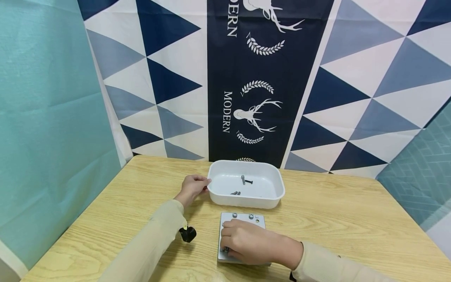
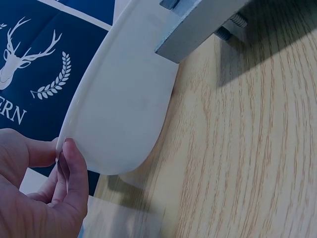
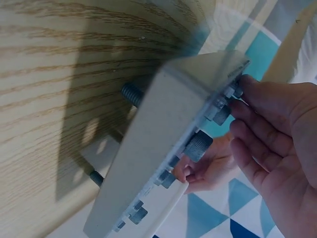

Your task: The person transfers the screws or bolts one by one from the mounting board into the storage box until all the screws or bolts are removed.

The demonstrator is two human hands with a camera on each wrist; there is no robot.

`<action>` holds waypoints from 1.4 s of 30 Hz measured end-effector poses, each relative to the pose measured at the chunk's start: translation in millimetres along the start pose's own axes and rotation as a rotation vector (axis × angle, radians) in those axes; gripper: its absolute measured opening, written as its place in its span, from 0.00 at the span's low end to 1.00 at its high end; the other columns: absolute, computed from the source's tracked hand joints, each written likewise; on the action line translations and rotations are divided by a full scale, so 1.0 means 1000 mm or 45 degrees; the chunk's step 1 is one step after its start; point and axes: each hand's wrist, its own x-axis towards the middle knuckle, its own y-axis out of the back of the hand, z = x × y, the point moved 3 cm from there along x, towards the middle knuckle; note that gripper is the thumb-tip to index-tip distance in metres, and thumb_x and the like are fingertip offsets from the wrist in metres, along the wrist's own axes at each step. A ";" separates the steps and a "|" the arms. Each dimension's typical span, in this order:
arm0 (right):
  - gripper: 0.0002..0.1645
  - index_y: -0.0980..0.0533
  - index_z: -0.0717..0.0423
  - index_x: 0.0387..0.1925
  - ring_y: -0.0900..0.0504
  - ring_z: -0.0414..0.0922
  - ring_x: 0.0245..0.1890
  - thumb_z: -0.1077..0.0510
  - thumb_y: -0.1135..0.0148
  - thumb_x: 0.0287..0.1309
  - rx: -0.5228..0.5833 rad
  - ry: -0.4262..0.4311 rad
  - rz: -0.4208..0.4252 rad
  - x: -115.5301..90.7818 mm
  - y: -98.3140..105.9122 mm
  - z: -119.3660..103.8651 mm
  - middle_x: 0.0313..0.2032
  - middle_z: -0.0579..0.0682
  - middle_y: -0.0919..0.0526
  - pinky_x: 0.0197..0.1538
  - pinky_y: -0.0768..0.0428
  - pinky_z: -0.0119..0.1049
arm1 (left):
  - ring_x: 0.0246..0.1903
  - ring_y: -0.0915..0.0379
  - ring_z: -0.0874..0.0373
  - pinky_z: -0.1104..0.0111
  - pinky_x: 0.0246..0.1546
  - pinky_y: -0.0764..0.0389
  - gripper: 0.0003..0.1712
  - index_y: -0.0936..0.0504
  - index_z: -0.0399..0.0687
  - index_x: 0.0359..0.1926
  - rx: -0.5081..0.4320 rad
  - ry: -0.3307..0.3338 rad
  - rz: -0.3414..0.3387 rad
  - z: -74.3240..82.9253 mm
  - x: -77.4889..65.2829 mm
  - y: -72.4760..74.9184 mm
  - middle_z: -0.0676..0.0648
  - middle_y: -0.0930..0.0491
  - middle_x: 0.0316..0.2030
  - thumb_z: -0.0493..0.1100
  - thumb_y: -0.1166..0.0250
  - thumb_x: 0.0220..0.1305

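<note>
My left hand point(image 1: 192, 188) pinches the left rim of a white plastic tray point(image 1: 246, 201) between thumb and fingers. Loose screws point(image 1: 248, 181) lie inside the tray. In front of it stands a thick metal plate point(image 1: 243, 218), raised off the table on bolt shanks that stick out below. Over the plate's left part, my right hand point(image 1: 251, 243) has its fingers curled. The right wrist view shows the thumb and a finger at a small bolt point(image 3: 237, 90) near one corner. Several other socket-head bolts point(image 3: 199, 146) stand in the plate's top face.
The wooden table point(image 1: 327, 219) runs out to both sides of the tray and plate. A patterned cloth point(image 1: 176, 78) hangs behind its far edge, and a teal curtain point(image 1: 53, 117) hangs at the left. A small black device point(image 1: 188, 234) is on the left wrist.
</note>
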 end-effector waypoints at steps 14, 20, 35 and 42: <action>0.04 0.24 0.45 0.28 0.31 0.34 0.31 0.56 0.35 0.55 -0.084 0.014 0.020 -0.001 -0.005 -0.004 0.27 0.36 0.24 0.37 0.31 0.24 | 0.28 0.26 0.62 0.73 0.36 0.17 0.12 0.21 0.35 0.44 0.007 -0.009 0.003 0.000 -0.003 0.000 0.43 0.23 0.38 0.40 0.36 0.64; 0.04 0.23 0.46 0.29 0.30 0.34 0.32 0.55 0.34 0.54 -0.102 0.016 0.008 0.000 -0.003 -0.003 0.28 0.36 0.23 0.38 0.29 0.24 | 0.28 0.26 0.62 0.74 0.34 0.17 0.12 0.21 0.35 0.44 0.003 -0.010 0.007 -0.001 -0.002 0.000 0.43 0.22 0.37 0.40 0.36 0.64; 0.08 0.24 0.46 0.28 0.29 0.35 0.33 0.55 0.30 0.48 -0.102 0.037 0.024 0.002 -0.001 -0.001 0.28 0.36 0.24 0.46 0.26 0.27 | 0.28 0.25 0.62 0.73 0.35 0.16 0.12 0.20 0.36 0.45 0.015 -0.007 0.009 -0.002 0.001 0.000 0.43 0.21 0.37 0.40 0.36 0.64; 0.07 0.24 0.45 0.27 0.29 0.35 0.34 0.55 0.31 0.49 -0.113 0.046 0.018 0.003 -0.001 -0.001 0.28 0.36 0.24 0.46 0.28 0.28 | 0.27 0.26 0.63 0.69 0.38 0.15 0.11 0.20 0.35 0.44 0.014 -0.016 0.010 0.000 -0.001 0.000 0.44 0.22 0.35 0.39 0.36 0.64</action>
